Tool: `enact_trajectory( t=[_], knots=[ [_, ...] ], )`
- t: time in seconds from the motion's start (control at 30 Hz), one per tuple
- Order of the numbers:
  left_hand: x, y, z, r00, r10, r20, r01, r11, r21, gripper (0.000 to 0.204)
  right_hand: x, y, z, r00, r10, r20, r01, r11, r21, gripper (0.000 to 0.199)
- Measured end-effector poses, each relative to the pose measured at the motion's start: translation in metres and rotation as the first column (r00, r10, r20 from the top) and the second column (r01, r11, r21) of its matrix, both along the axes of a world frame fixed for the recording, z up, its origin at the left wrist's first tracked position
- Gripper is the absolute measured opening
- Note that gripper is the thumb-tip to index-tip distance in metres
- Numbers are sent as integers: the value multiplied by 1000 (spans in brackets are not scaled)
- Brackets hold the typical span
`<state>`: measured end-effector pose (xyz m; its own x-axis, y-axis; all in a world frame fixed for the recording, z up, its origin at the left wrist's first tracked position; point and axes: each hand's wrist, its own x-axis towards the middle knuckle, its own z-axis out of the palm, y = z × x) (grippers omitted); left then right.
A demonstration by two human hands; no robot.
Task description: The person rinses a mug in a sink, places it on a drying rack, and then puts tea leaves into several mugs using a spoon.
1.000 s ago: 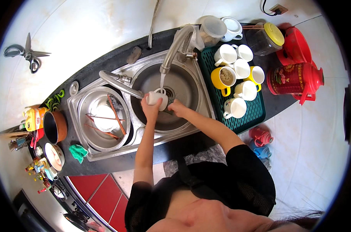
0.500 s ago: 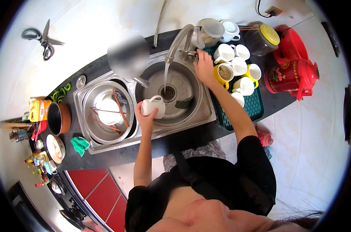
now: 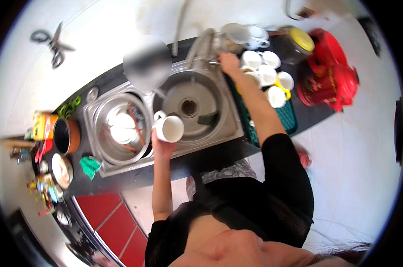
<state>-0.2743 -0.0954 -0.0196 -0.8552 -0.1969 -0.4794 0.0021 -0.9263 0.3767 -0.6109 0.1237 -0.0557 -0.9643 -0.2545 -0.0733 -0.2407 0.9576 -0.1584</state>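
Left fingers [image 3: 156, 139] clamp a white mug [image 3: 171, 129] — right fingers [image 3: 223, 58] at tap lever [image 3: 214, 63], spread unclear.

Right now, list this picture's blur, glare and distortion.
Head view: the red thermos and curved faucet smear, the white mug less so; head view: a round hazy patch covers part of the pale wall; head view: the dark counter bends, corners fall black; head view: that wall glares nearly white.

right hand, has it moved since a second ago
Yes: against the sink drain, the right hand has moved from close beside it to farther up and right in the picture.
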Motion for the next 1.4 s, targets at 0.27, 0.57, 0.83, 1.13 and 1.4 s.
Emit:
enact_trajectory(
  t=[0.27, 0.57, 0.83, 1.13, 1.4],
  knots=[
    [13, 46, 19, 995, -16, 95, 91, -170, -981, 80, 205, -7, 30, 692, 461, 555, 219, 599, -770, 49],
    [-5, 184, 57, 879, -475, -36, -110, -129, -986, 78, 253, 152, 99, 277, 632, 723, 815, 243, -525, 38],
    [-75, 310, 77, 799, -549, 245, 56, -338, -939, 74, 229, 307, 94, 920, 346, 181, -245, 873, -422, 12],
    [-90, 348, 71, 821, -356, 447, 214, -535, -817, 68, 212, 323, 41, 839, 506, -199, -544, 785, -297, 12],
    [-69, 317, 77, 903, -293, 313, 203, -353, -913, 50, 12, 326, 158, 941, -5, -338, -232, 717, -657, 54]
  ],
)
